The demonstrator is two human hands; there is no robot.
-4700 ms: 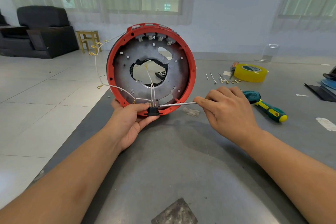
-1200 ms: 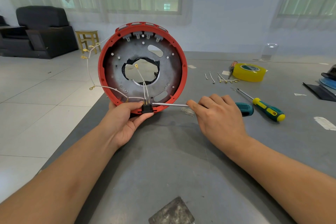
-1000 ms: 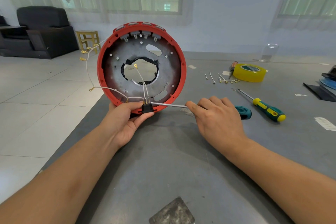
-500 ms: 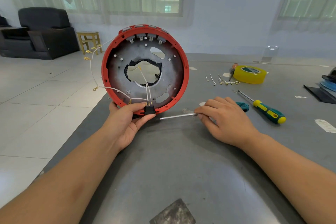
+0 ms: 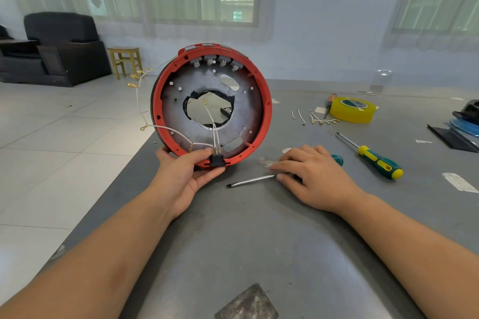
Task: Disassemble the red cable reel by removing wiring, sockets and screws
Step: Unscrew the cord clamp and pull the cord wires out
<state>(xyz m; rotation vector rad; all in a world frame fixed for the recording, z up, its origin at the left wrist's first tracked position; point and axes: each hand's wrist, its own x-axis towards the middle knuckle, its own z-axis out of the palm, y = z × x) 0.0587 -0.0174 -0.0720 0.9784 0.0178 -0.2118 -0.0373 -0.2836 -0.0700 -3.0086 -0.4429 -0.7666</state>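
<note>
L hand (image 5: 181,179) grips round red plastic cable reel (image 5: 211,103) upright on grey metal bench (image 5: 259,241), thumb by black switch (image 5: 216,160). R hand (image 5: 315,176) rests on teal-handled screwdriver (image 5: 251,181) lying flat.

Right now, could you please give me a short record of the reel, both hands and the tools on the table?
reel: red cable reel upright on edge on the grey table, open side toward camera
wiring: white wires run to a black switch at the bottom rim
left hand: grips the bottom rim, thumb by the switch
right hand: rests over the teal screwdriver lying on the table
spare tool: green-yellow screwdriver
other: yellow tape roll
</note>
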